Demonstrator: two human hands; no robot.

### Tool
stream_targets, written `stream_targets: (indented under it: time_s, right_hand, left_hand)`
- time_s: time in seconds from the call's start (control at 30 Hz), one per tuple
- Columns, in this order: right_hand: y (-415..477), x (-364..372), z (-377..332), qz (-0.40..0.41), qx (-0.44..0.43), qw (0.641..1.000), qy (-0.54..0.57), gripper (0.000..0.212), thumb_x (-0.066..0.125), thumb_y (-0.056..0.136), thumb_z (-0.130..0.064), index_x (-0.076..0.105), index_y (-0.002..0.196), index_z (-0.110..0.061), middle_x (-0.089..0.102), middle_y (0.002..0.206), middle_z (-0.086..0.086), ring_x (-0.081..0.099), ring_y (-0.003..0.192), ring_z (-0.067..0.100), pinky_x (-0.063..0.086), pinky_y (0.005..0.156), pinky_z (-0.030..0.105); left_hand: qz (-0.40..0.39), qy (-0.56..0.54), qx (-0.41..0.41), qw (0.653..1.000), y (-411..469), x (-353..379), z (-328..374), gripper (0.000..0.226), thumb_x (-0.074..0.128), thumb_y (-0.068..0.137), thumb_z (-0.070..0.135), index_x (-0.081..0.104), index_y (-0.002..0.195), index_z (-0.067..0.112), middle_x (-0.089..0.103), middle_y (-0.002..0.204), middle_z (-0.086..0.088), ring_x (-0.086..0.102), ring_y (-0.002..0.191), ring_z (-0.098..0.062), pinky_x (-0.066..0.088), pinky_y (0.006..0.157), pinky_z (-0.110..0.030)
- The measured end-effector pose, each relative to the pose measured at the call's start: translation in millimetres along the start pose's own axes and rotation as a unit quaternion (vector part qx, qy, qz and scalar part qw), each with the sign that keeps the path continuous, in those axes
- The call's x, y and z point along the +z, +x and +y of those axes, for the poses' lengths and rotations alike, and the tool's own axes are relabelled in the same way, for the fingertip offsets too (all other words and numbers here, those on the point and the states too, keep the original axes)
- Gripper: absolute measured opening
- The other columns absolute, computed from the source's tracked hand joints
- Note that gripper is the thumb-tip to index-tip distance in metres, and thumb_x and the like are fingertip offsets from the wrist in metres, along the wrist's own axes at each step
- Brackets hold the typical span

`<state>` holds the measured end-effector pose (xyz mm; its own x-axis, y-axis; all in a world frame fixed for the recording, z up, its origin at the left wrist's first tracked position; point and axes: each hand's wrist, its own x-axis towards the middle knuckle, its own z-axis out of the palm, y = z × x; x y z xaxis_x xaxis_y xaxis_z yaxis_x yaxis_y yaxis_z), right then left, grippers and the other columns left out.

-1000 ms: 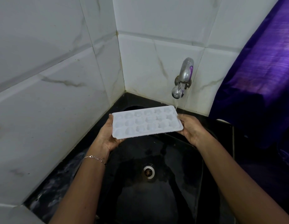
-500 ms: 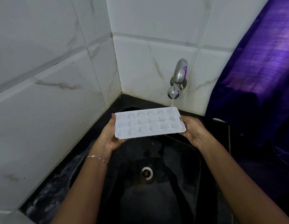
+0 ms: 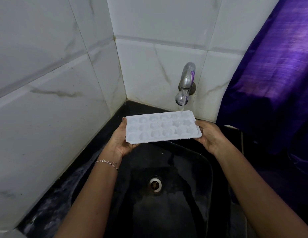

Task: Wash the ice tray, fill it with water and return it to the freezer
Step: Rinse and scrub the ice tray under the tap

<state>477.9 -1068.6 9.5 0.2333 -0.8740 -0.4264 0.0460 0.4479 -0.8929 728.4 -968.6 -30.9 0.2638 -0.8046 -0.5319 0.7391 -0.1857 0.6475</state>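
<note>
Under the silver wall tap (image 3: 185,83), the white plastic ice tray (image 3: 162,128) is gripped level at each end by left hand (image 3: 119,140) and right hand (image 3: 209,134), so the stream fills its far-right cells.

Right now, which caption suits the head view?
Left hand and right hand hold a white ice tray under the running tap over a black sink.

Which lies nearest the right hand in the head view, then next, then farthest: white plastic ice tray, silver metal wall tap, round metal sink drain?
1. White plastic ice tray: gripped at its right end by the right hand.
2. Silver metal wall tap: just above and behind, on the back wall.
3. Round metal sink drain: below, at the basin's bottom.
</note>
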Motion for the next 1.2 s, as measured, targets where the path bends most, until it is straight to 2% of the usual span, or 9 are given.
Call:
stream_targets:
  time_s: [0.1, 0.3, 0.43, 0.57, 0.63, 0.73, 0.93, 1.07, 1.2]
  right_hand:
    - [0, -2, 1, 0.006, 0.004, 1.000, 0.002, 0.019, 0.049, 0.095, -0.007, 0.067, 0.091, -0.007, 0.073, 0.094, 0.009, 0.069, 0.088, 0.023, 0.057, 0.083, 0.039]
    - [-4, -3, 1, 0.011, 0.013, 1.000, 0.016, 0.017, 0.049, 0.097, -0.013, 0.065, 0.095, -0.010, 0.072, 0.090, 0.006, 0.068, 0.083, 0.021, 0.056, 0.081, 0.038]
    - [-8, -7, 0, 0.029, 0.020, 0.999, 0.038, 0.018, 0.047, 0.100, -0.018, 0.063, 0.093, -0.013, 0.070, 0.089, 0.005, 0.067, 0.081, 0.021, 0.054, 0.069, 0.035]
    - [-11, -15, -3, 0.053, 0.025, 0.997, 0.041, 0.018, 0.047, 0.100, -0.022, 0.062, 0.095, -0.014, 0.068, 0.092, 0.005, 0.065, 0.081, 0.020, 0.052, 0.065, 0.033]
    - [-12, -18, -5, 0.066, 0.025, 0.997, 0.043, 0.017, 0.048, 0.100, -0.023, 0.060, 0.092, -0.015, 0.067, 0.092, 0.005, 0.065, 0.081, 0.021, 0.052, 0.064, 0.033]
    - [-12, -23, -7, 0.075, 0.025, 0.996, 0.040, 0.016, 0.049, 0.100, -0.024, 0.060, 0.093, -0.015, 0.068, 0.093, 0.005, 0.065, 0.082, 0.021, 0.055, 0.069, 0.035]
    - [-10, -25, -9, 0.076, 0.025, 0.996, 0.038, 0.016, 0.049, 0.100, -0.025, 0.060, 0.095, -0.015, 0.069, 0.098, 0.006, 0.067, 0.090, 0.023, 0.055, 0.087, 0.041]
    - [-9, -25, -10, 0.076, 0.026, 0.996, 0.038, 0.015, 0.050, 0.100, -0.025, 0.060, 0.094, -0.015, 0.069, 0.098, 0.006, 0.067, 0.095, 0.026, 0.054, 0.091, 0.044]
    - [-11, -29, -9, 0.081, 0.025, 0.995, 0.044, 0.016, 0.049, 0.100, -0.024, 0.060, 0.096, -0.014, 0.068, 0.096, 0.006, 0.066, 0.091, 0.025, 0.053, 0.092, 0.044]
  left_hand:
    - [-0.003, -0.005, -0.004, 1.000, 0, 0, -1, 0.058, 0.038, 0.096, 0.058, 0.059, 0.129, 0.014, 0.069, 0.119, -0.015, 0.068, 0.105, -0.036, 0.056, 0.083, -0.055]
    - [-0.012, 0.006, -0.001, 1.000, 0, 7, -3, 0.058, 0.037, 0.097, 0.058, 0.060, 0.126, 0.013, 0.071, 0.115, -0.014, 0.071, 0.096, -0.034, 0.060, 0.072, -0.049]
    - [-0.016, 0.023, -0.007, 1.000, 3, 17, -6, 0.061, 0.036, 0.096, 0.060, 0.060, 0.125, 0.013, 0.070, 0.117, -0.014, 0.069, 0.102, -0.033, 0.058, 0.081, -0.050]
    - [-0.027, 0.027, -0.013, 0.999, 6, 30, -11, 0.060, 0.035, 0.097, 0.059, 0.061, 0.123, 0.011, 0.068, 0.120, -0.016, 0.064, 0.112, -0.035, 0.047, 0.100, -0.053]
    - [-0.031, 0.034, -0.013, 0.999, 6, 37, -13, 0.059, 0.035, 0.097, 0.058, 0.062, 0.120, 0.011, 0.068, 0.120, -0.017, 0.063, 0.113, -0.036, 0.044, 0.103, -0.055]
    - [-0.030, 0.042, -0.009, 0.999, 8, 45, -15, 0.057, 0.035, 0.098, 0.057, 0.063, 0.115, 0.011, 0.068, 0.120, -0.017, 0.064, 0.112, -0.035, 0.045, 0.101, -0.055]
    - [-0.032, 0.046, -0.012, 0.998, 12, 47, -14, 0.062, 0.035, 0.097, 0.059, 0.058, 0.130, 0.011, 0.066, 0.124, -0.016, 0.062, 0.114, -0.035, 0.049, 0.096, -0.053]
    - [-0.034, 0.046, -0.014, 0.998, 12, 47, -12, 0.063, 0.035, 0.097, 0.059, 0.056, 0.132, 0.011, 0.065, 0.126, -0.017, 0.061, 0.117, -0.037, 0.042, 0.105, -0.056]
    - [-0.026, 0.060, -0.013, 0.998, 11, 53, -14, 0.061, 0.035, 0.097, 0.058, 0.059, 0.127, 0.011, 0.066, 0.124, -0.016, 0.062, 0.115, -0.037, 0.044, 0.102, -0.055]
